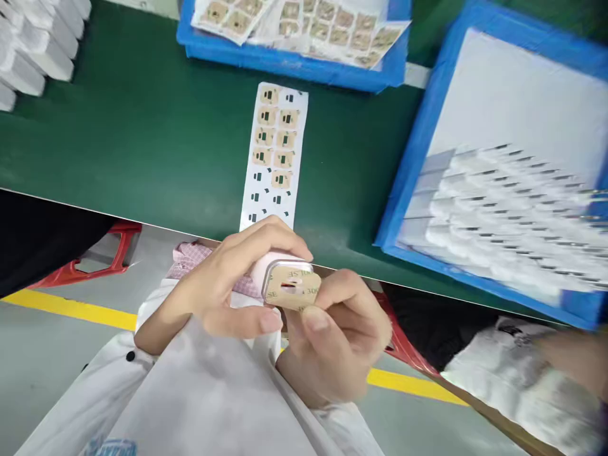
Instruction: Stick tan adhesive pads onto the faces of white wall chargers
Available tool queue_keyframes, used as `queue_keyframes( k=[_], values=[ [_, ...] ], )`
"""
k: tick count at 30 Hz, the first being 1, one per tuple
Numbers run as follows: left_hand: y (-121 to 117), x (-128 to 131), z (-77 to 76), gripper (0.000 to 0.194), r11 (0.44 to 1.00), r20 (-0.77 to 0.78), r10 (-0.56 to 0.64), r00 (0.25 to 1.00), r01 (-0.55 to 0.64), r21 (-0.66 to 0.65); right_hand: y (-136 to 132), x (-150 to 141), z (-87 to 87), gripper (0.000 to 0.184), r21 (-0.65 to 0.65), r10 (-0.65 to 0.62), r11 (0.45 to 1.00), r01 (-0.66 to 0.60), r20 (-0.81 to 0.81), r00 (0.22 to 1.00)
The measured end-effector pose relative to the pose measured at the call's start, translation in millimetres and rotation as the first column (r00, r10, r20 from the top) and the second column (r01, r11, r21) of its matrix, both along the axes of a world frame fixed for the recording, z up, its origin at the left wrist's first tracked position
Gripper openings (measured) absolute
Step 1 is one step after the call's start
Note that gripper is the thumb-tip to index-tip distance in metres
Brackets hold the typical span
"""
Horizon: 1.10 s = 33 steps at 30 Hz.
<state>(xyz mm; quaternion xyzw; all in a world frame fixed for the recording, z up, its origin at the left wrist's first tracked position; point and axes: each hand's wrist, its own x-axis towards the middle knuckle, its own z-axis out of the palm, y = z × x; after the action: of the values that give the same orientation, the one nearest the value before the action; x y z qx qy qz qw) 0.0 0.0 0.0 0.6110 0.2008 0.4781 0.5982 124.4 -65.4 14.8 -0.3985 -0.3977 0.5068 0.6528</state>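
My left hand (228, 272) is wrapped round a pale, rounded housing (260, 271) and turns its squarish end to the right. A tan adhesive sticker (291, 292) with printed lettering and a cutout in its middle lies over that end face. The thumb and forefinger of my right hand (344, 335) pinch the sticker's right edge. How firmly the sticker touches the face, I cannot tell. Just beyond my hands, a white backing sheet (272, 166) lies on the green table, with several similar stickers on it and some bare spots near its close end.
A blue bin (285, 68) with more sticker sheets stands at the back. On the right, a blue tray (409, 155) holds rows of white parts (498, 215). White pieces (42, 47) are lined up far left. A person's sleeve (522, 386) shows at lower right, beyond the green table's (142, 145) edge.
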Motion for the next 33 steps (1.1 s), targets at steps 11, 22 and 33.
queue_keyframes(
  k=[11, 22, 33],
  values=[
    [2.7, -1.7, 1.6, 0.042, 0.999, -0.034, -0.012, 0.999, 0.013, 0.042, 0.8, 2.5, 2.2, 0.018, 0.013, 0.008, 1.0, -0.009, 0.043, 0.999],
    [3.3, -2.4, 1.3, 0.035, 0.998, -0.065, -0.001, 0.998, 0.005, 0.066, 0.3, 3.2, 0.7, 0.02, -0.006, -0.001, 1.0, 0.001, 0.075, 0.997],
    [2.9, -1.7, 3.1, 0.038, 0.999, -0.076, 0.003, 0.997, -0.001, 0.033, 4.8, 4.1, 3.4, 0.021, 0.005, 0.01, 1.0, -0.01, 0.095, 0.995]
  ],
)
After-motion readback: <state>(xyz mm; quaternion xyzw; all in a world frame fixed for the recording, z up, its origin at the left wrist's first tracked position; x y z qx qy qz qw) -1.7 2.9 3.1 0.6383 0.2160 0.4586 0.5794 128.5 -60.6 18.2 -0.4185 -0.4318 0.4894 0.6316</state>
